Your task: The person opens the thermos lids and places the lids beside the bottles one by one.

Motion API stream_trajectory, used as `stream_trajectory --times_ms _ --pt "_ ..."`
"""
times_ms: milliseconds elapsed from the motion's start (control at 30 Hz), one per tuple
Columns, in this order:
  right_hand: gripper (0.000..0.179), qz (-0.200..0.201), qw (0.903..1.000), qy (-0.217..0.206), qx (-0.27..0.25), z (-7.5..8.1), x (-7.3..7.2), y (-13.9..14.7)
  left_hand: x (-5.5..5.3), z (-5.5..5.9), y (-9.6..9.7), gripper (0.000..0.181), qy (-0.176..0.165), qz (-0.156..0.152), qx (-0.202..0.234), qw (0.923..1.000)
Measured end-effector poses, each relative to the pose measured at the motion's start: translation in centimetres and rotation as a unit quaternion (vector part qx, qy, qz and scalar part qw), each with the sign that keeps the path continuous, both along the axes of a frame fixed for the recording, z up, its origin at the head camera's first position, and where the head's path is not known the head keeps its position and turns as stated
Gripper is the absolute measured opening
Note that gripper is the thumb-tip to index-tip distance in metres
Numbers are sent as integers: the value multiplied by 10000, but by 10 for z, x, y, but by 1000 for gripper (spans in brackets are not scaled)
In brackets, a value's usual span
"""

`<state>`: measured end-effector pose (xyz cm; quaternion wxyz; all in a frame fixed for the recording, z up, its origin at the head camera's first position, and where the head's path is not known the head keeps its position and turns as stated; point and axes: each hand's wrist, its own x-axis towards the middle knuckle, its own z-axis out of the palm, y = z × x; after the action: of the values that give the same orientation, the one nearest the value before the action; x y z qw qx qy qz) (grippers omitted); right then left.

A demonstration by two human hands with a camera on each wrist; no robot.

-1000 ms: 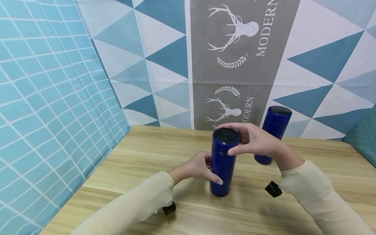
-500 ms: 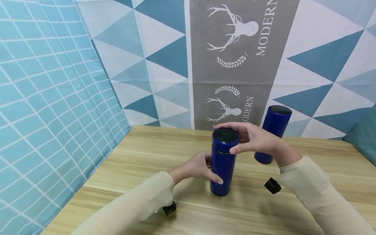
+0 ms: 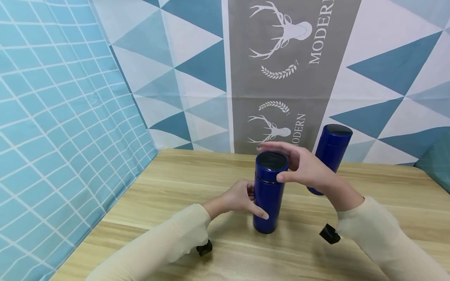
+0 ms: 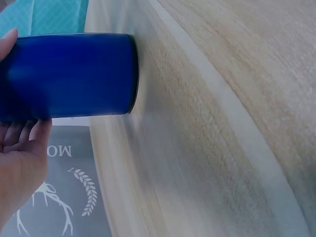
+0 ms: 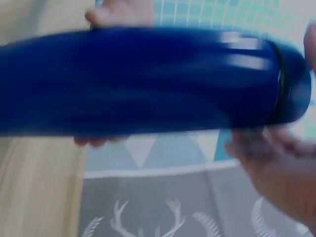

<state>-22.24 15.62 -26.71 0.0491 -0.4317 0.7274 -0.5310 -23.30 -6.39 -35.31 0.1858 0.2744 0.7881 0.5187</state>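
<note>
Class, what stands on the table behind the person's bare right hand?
A glossy blue, black-topped cylindrical bottle. Its upper part shows; the right hand hides some of its lower body.

leafpost: so what does the grey panel on the back cloth actually say?

grainguy: MODERN, twice lol. The upper MODERN runs sideways in white caps beside a white deer-head emblem, last letter clipped by the top of the head view. The lower MODERN looks smaller, beside its own deer head

leafpost: and the left wrist view?

grainguy: just an upside-down MO on that grey, plus a tiny 7-like mark by the leaf sprig, too small to be sure
</note>
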Motion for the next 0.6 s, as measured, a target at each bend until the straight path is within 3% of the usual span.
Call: stream_trajectory --times_ms 133,233,400,600 --pt "64 -1520 9881 -127 201 6 24 -10 1 0 1 51 -50 -10 55 10000" --pt "65 -2195 9745 -157 431 12 38 -16 1 1 0 52 -71 20 96 9999" --pt "65 -2648 9625 -163 568 12 48 -21 -1 -2 -1 52 -1 -80 167 9998" --pt "62 -2720 9606 -69 566 7 47 -22 -1 -4 -1 53 -78 -27 180 9998"
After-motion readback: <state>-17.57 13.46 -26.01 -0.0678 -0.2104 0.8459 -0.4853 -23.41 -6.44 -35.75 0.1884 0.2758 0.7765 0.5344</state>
